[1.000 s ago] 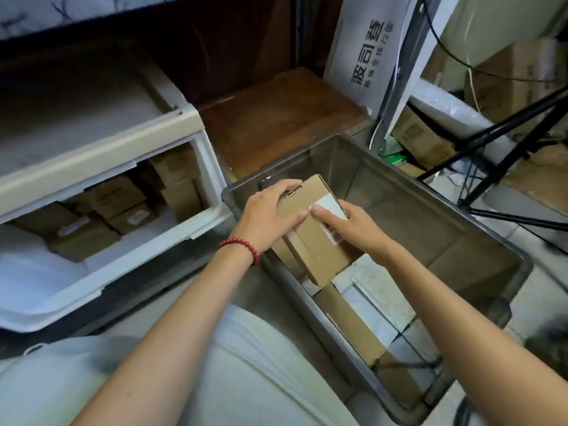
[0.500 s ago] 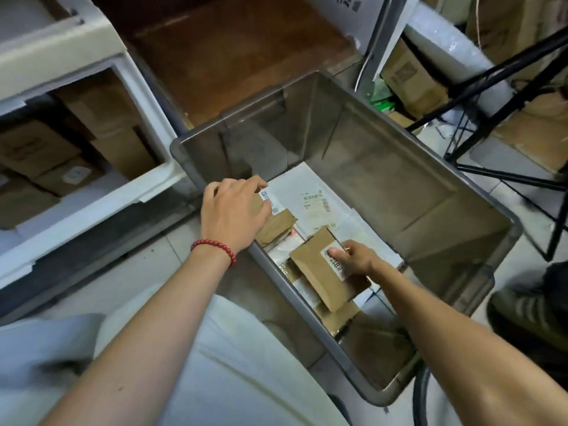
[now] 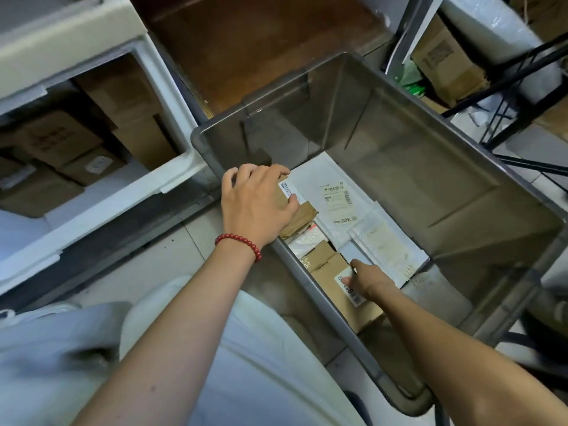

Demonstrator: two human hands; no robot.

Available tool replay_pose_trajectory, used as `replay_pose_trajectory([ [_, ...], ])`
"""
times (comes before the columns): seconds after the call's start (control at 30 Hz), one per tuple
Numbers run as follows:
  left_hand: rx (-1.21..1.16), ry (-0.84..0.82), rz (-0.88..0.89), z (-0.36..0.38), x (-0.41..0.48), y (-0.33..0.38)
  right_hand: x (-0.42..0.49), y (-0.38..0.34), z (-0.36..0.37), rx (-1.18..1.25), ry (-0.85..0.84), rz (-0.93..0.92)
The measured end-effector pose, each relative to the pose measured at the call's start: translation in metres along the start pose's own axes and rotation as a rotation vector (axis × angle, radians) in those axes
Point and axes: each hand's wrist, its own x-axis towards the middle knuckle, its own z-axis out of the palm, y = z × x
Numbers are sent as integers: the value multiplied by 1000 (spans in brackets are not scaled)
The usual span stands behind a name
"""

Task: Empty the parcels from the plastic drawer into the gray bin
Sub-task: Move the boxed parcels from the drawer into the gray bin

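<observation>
Right hand (image 3: 367,279) lowered brown parcel (image 3: 344,290) | white mailer (image 3: 336,199) label: possibly "8元"

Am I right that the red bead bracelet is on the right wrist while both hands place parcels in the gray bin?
Not quite: the head view shows the red bead bracelet on the left wrist. Both the left hand and right hand are indeed placing cardboard parcels in the gray bin.

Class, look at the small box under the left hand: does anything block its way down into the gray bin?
Nothing visible does. The left hand holds the small box just inside the gray bin rim, with only parcels already lying on the bottom below.
</observation>
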Motion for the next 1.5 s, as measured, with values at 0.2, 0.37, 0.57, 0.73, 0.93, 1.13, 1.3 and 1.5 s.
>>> replay_pose_trajectory([
  [0.2, 47, 14, 36, -3, -9, -3, -13, -1, -6, -127, -18, 26],
  [0.37, 67, 27, 53, -24, -18, -19, -36, -14, -37, 107, 290, -154],
  [0.57, 181, 35, -179, -74, -38, -59, -67, -75, -89, 87, 501, -375],
  [0.73, 297, 42, -277, -129, -71, -104, -106, -157, -107, 41, 578, -605],
  [0.93, 306, 40, -494, -168, -123, -144, -160, -246, -84, -91, 592, -830],
  [1.13, 223, 25, -659, -177, -160, -173, -191, -304, -43, -29, 578, -897],
  [1.3, 218, 35, -694, -177, -164, -199, -184, -319, -24, 113, 611, -858],
  [1.5, 249, 15, -650, -152, -145, -220, -147, -333, -50, 174, 741, -793],
])
